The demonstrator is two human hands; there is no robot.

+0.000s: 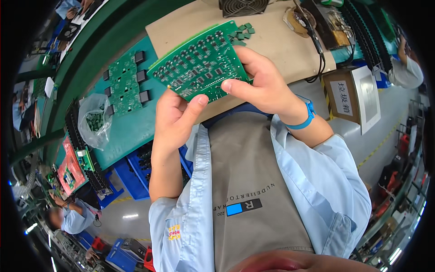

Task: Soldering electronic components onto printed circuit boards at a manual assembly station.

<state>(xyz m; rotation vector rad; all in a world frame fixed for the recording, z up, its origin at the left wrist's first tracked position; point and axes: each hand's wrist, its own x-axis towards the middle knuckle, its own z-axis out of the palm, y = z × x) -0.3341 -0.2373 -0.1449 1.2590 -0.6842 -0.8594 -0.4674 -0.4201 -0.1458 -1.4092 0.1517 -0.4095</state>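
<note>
A green circuit board (199, 61) with rows of black components is held tilted over the brown work surface. Behind its top edge shows a lighter green edge, perhaps of a second board. My left hand (177, 119) grips the near left corner, thumb on the face and fingers behind. At the right end, my right hand (262, 84) pinches the board, with the thumb on its near edge and a blue band on that wrist. Small green board pieces (242, 34) lie just beyond it.
More green boards (123, 86) with black blocks lie on the green mat, beside a clear bag (95, 120) of small green pieces. A fan (244, 7) and a soldering iron (312, 34) stand at the back. A cardboard box (340, 99) is at right, blue bins (129, 177) at lower left.
</note>
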